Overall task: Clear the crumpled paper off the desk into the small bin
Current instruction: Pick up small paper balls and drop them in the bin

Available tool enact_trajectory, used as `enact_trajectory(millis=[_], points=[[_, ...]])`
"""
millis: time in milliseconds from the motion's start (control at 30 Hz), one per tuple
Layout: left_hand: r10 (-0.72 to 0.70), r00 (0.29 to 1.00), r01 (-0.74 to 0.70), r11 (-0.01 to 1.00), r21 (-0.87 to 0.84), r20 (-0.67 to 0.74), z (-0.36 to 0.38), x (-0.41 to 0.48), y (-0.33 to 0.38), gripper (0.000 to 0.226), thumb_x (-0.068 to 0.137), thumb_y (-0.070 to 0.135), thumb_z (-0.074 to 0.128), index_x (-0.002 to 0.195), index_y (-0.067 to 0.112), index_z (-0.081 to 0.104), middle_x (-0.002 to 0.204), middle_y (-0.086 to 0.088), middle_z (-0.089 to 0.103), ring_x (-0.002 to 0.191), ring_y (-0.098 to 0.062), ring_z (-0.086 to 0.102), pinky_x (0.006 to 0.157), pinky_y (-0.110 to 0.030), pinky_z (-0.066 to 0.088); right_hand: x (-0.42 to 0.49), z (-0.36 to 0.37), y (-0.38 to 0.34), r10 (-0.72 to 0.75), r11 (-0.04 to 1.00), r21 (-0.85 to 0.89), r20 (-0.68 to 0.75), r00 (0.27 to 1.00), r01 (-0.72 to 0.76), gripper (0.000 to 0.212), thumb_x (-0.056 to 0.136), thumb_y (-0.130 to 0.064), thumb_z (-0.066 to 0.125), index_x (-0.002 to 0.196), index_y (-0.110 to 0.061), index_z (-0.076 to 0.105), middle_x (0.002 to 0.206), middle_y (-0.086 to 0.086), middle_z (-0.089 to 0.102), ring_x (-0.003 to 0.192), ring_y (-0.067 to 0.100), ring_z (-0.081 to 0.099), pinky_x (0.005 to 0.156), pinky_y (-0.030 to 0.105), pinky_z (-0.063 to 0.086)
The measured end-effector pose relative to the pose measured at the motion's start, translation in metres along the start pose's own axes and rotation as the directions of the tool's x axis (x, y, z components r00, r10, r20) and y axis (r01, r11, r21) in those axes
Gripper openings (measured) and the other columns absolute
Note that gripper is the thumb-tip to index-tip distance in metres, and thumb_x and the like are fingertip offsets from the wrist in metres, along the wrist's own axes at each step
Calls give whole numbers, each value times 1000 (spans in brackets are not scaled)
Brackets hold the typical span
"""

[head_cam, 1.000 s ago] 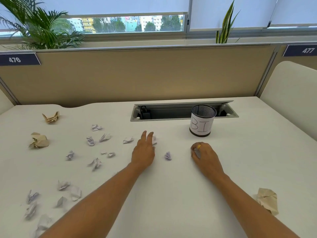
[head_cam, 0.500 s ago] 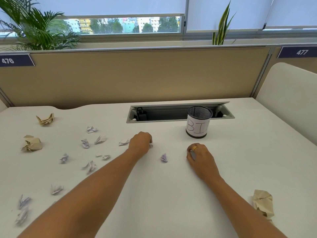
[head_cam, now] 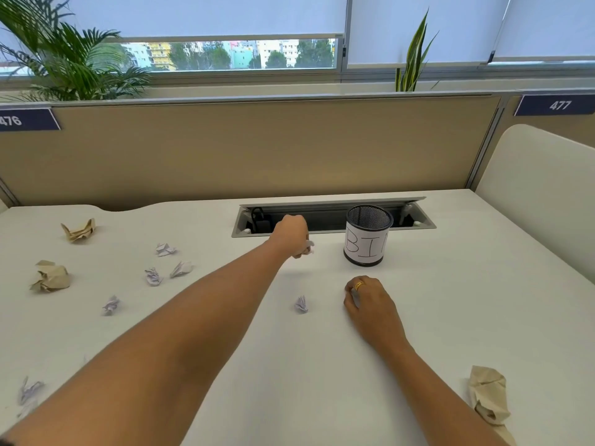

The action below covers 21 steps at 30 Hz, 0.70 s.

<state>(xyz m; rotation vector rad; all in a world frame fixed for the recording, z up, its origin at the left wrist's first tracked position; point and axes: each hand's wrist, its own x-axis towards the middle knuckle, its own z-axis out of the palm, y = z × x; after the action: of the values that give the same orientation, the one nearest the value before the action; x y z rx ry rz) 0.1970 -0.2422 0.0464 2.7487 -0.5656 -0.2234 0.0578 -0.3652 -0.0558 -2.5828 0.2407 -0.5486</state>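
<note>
Paper wad (head_cam: 308, 247) mostly inside left grip (head_cam: 291, 235)

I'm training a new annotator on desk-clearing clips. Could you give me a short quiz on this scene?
1. True or false: the mesh bin stands upright on the desk.
2. The left hand grips: A) a white paper scrap; B) a pen; C) a cup.
3. Which hand wears the gold ring?
Key: 1 true; 2 A; 3 the right hand.
</note>
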Motion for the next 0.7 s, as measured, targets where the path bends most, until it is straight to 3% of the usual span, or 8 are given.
enact_trajectory(millis=[100, 200, 267, 400, 467, 533, 600, 700], points=[[39, 999, -42, 990, -133, -28, -15, 8, 23, 21, 88, 16, 63, 68, 11, 62, 25, 7, 47, 43, -5, 52, 73, -24, 54, -1, 1, 0, 1, 1000, 3, -4, 1000, -1, 12, 88, -11, 51, 91, -4, 60, 94, 10, 63, 94, 25, 55, 78, 34, 47], [114, 988, -137, 960, -242, -107, -26, 16, 55, 25, 87, 13, 62, 63, 11, 63, 36, 6, 51, 27, 3, 46, 58, -19, 50, 0, 1, 0, 4, 1000, 12, -6, 1000, -4, 11, 87, -11, 52, 91, -4, 60, 94, 10, 63, 95, 26, 55, 78, 34, 47], [153, 982, -177, 946, -270, -107, -27, 20, 76, 25, 87, 10, 61, 62, 8, 66, 42, 5, 53, 34, -3, 49, 57, -18, 47, 1, 1, 0, 1, 1000, 9, 1, 1000, -1, 12, 88, -12, 52, 93, -4, 60, 97, 9, 63, 97, 26, 55, 80, 35, 47], [179, 983, -183, 948, -259, -39, -21, 28, 104, 12, 88, 9, 61, 92, 2, 70, 22, 10, 47, 31, 0, 52, 65, -22, 54, 1, 0, 2, -1, 1000, -1, 6, 1000, 1, 14, 88, -13, 51, 95, -5, 60, 99, 7, 63, 99, 24, 54, 81, 33, 47], [179, 984, -174, 949, -262, -1, -17, 29, 110, 23, 82, 2, 68, 104, -3, 67, 56, -3, 70, 61, -14, 69, 82, -32, 58, 1, 0, 2, -4, 1000, -3, 8, 1000, 4, 14, 88, -13, 50, 95, -5, 60, 99, 7, 63, 98, 24, 54, 80, 33, 47], [173, 985, -162, 945, -285, 16, -17, 30, 111, 36, 78, -4, 70, 113, -2, 64, 105, -20, 70, 95, -29, 69, 91, -38, 55, 1, 1, 2, -7, 1000, -5, 6, 1000, 7, 14, 88, -13, 50, 94, -6, 60, 99, 6, 63, 98, 24, 54, 80, 32, 47], [178, 984, -174, 941, -291, -13, -18, 29, 111, 41, 77, -6, 70, 116, -1, 63, 119, -21, 64, 104, -33, 65, 92, -40, 55, 1, 1, 2, -10, 1000, -4, 3, 1000, 10, 14, 88, -13, 51, 94, -6, 61, 99, 6, 63, 98, 24, 54, 80, 32, 46], [179, 982, -188, 930, -315, -60, -19, 26, 104, 37, 77, -4, 71, 113, -1, 64, 118, -21, 64, 104, -35, 64, 90, -41, 55, 1, 1, 2, -10, 1000, 4, 5, 1000, 10, 13, 87, -11, 52, 93, -5, 61, 98, 7, 64, 97, 25, 55, 79, 33, 47]])
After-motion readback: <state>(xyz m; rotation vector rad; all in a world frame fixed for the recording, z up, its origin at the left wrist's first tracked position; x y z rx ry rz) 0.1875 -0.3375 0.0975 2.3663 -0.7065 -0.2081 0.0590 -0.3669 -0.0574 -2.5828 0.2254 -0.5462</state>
